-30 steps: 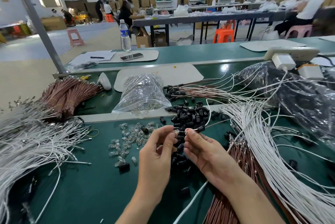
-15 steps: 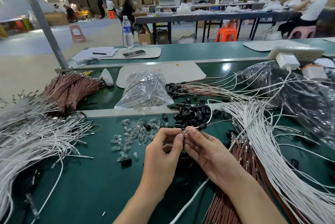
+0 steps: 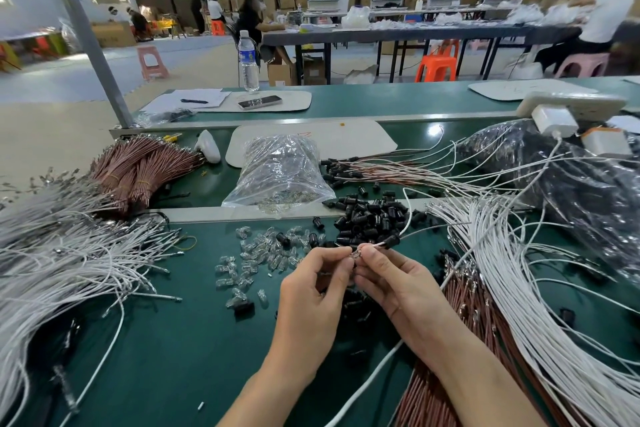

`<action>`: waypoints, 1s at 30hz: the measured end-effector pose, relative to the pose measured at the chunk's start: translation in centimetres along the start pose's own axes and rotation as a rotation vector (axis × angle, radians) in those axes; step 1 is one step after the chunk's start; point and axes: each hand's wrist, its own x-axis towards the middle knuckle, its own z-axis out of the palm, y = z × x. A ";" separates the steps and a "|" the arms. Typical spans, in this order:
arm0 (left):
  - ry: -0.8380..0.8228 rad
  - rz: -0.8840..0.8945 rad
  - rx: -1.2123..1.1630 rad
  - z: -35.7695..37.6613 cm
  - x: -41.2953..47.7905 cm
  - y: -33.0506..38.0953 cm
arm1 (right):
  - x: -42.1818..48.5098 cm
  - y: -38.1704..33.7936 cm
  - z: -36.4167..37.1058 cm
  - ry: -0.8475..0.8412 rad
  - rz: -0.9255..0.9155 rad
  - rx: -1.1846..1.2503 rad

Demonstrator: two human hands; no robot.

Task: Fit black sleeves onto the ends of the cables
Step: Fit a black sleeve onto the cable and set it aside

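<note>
The left hand (image 3: 311, 291) pinches a small clear plastic piece (image 3: 356, 253); the right hand (image 3: 398, 284) pinches a thin pale cable (image 3: 375, 245) bearing a black tubular sleeve (image 3: 391, 242).

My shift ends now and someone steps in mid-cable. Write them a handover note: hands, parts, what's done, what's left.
Hands: left hand and right hand both pinch one cable end above the green table.
Done: a black sleeve sits on that cable just behind the fingertips; sleeved cables lie farther back.
Parts: loose sleeves are piled beyond the hands, with clear pieces to the left.
Left: white cables and brown cables on the right look unsleeved.
</note>
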 end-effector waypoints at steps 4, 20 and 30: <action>0.001 0.006 -0.027 -0.1 0.0 0.0 | -0.2 0.1 0.2 -0.011 -0.001 -0.006; -0.046 0.313 0.391 -1.0 0.2 -0.5 | -0.2 0.1 0.2 -0.073 0.069 0.006; -0.041 0.335 0.440 -1.2 0.2 -0.3 | -0.1 0.2 0.3 -0.085 0.065 -0.005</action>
